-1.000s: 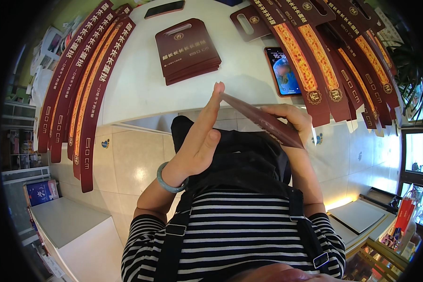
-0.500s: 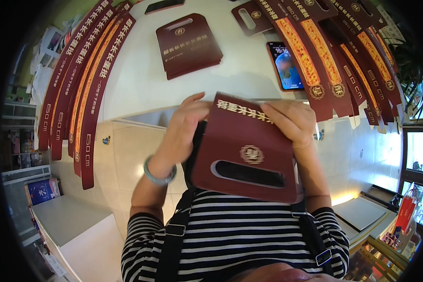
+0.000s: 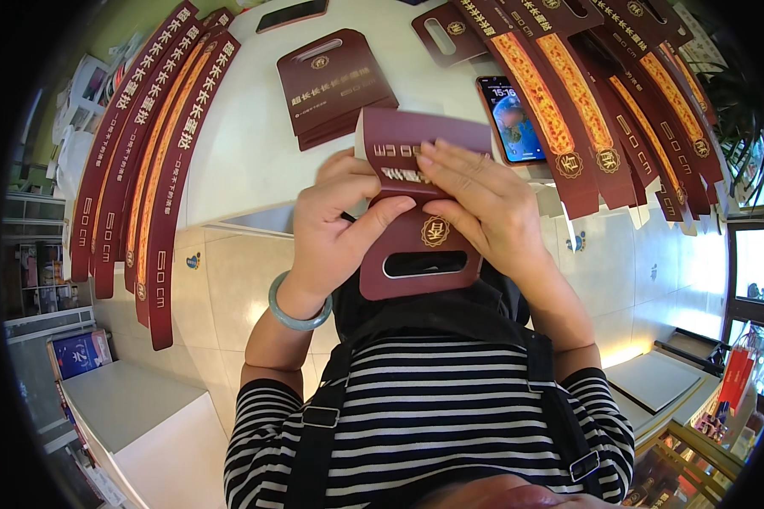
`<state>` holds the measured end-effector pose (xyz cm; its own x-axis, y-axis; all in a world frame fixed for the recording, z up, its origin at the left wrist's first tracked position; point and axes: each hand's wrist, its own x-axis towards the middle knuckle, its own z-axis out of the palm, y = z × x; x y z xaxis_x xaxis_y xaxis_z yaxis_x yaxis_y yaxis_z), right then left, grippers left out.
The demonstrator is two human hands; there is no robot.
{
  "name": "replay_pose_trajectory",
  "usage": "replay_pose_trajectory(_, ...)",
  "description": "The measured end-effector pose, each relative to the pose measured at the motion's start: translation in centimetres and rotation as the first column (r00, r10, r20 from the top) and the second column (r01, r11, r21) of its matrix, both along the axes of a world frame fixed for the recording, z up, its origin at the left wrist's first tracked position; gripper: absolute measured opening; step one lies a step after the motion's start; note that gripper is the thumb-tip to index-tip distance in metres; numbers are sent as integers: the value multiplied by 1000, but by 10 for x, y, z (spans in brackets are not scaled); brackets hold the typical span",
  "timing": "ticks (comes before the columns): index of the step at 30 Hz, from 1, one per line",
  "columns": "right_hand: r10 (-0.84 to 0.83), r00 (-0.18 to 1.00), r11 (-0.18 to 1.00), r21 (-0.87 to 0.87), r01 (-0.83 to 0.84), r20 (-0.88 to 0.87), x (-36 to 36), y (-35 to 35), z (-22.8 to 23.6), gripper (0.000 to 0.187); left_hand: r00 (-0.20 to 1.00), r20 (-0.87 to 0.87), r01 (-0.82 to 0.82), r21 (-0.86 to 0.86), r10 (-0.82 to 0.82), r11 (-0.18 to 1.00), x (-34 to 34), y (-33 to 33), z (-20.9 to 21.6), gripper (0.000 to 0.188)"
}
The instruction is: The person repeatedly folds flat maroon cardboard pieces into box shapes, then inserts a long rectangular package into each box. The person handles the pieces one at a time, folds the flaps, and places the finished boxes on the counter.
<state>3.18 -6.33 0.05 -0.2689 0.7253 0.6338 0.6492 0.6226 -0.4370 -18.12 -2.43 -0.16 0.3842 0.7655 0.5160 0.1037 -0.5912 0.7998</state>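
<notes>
A maroon cardboard carrier (image 3: 409, 237) with gold print and an oblong handle slot is in front of my body, at the table's near edge. It is bent across its width, with the far panel raised. My left hand (image 3: 338, 222) grips the left edge, its thumb on the printed face by the fold. My right hand (image 3: 488, 208) is closed over the right side, fingers pressed across the far panel and thumb below the fold. On the white table (image 3: 238, 127) beyond, a stack of matching maroon carriers (image 3: 335, 89) lies flat.
Long maroon cartons (image 3: 174, 191) overhang the table's left side, and more long cartons with food pictures (image 3: 564, 119) lie at the right. A lit phone (image 3: 518, 119) rests beside those. A dark phone (image 3: 291, 14) is at the far edge. A grey-topped cabinet (image 3: 136, 403) stands lower left.
The carrier has moved away from my body and is now bent, its far panel tilted up. My left thumb has come onto its face, and my right hand has slid inward across it.
</notes>
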Motion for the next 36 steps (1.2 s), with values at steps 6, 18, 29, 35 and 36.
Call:
replay_pose_trajectory(6,31,999,989,-140,-35,-26,0,-5,-6,24,985,-166,-6,282,55,959,-1,7,12,6)
replay_pose_trajectory(18,-298,513,802,-503,-322,-805,15,-16,-60,13,801,589,325,-282,-104,903,5,11,-19,83)
replay_pose_trajectory(29,-134,673,831,-453,-324,-727,51,-20,-25,32,880,468,158,-450,81,879,-5,-8,-31,35)
replay_pose_trajectory(35,-136,675,859,-426,-285,-725,39,-20,-29,13,914,404,218,-410,-39,886,-15,1,-33,27)
replay_pose_trajectory(36,-118,677,865,-410,-290,-726,36,-20,-28,13,914,400,239,-407,-64,881,-15,2,-33,27)
